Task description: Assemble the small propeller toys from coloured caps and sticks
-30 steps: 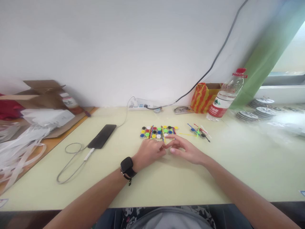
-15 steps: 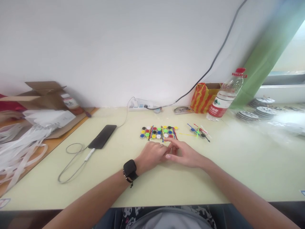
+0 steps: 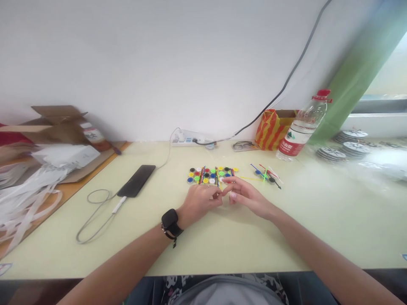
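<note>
My left hand (image 3: 201, 204), with a black watch on its wrist, is closed in a pinch just in front of the coloured discs. Whatever its fingertips hold, if anything, is too small or hidden to make out. My right hand (image 3: 249, 199) faces it with curved fingers apart and the thumb separate; nothing shows in it. Its fingertips are very near the left ones. Behind both hands lie rows of small round coloured discs (image 3: 207, 175), with thin coloured pointer-like sticks (image 3: 217, 174) between them. More arrow-shaped sticks (image 3: 265, 174) are spread out loosely to the right; the hands cover the front of the rows.
A black phone (image 3: 136, 181) on a cable lies left. Along the wall are a power strip (image 3: 184, 140), eyeglasses (image 3: 243, 146), a striped bag (image 3: 270, 131) and a large water bottle (image 3: 295, 135). Stacked discs (image 3: 330, 154) stand right; a cardboard box (image 3: 60, 123) and white straps are left.
My hands have drawn slightly apart at the fingertips. The right fingers have lifted and bent, and the left fingers have come together in a pinch. The discs and sticks look unchanged.
</note>
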Available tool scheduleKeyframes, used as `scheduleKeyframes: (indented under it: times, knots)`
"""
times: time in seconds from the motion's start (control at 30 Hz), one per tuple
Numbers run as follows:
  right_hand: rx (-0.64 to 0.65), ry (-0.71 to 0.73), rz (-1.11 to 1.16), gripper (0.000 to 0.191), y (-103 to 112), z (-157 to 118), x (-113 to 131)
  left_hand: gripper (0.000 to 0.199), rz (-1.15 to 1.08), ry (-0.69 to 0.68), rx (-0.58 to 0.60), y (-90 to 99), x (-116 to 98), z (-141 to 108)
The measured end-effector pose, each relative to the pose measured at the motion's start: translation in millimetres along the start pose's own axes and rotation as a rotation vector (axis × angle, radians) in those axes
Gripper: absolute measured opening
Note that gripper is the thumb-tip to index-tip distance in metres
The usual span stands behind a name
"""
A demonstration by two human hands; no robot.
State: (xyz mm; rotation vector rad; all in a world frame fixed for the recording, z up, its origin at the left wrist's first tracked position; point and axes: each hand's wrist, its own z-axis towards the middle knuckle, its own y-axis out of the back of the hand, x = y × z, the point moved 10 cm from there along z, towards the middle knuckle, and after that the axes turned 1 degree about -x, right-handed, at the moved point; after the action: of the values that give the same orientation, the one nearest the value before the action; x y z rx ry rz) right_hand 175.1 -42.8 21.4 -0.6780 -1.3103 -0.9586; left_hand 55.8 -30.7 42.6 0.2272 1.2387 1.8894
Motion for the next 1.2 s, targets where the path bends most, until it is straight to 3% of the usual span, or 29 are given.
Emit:
scheduleKeyframes:
  times: [0.43, 0.57, 0.73, 0.97, 1.2]
  knots:
    - [0.003, -0.039, 0.039, 0.052, -2.0, -0.5, -5.5, 0.014, 0.012, 0.001, 0.074, -5.8, 1.3, 0.8]
    - [0.012, -0.045, 0.056, 0.054, -1.3, -0.7, -4.6, 0.011, -0.113, 0.09, 0.098, -5.3, 4.9, -0.1]
    - [0.007, -0.027, 0.144, 0.055, 2.8, 1.4, -1.4, 0.01, -0.177, 0.168, -0.017, 3.4, 10.3, -1.5]
    - [0.046, -0.013, 0.301, 0.06, -1.9, -0.3, 4.7, 0.01, -0.15, 0.026, -0.297, 28.9, -3.5, -7.2]
    - [0.069, -0.039, 0.415, 0.068, -7.7, -0.6, 4.1, 0.011, -0.457, 0.174, -0.28, 18.5, 6.2, -10.6]
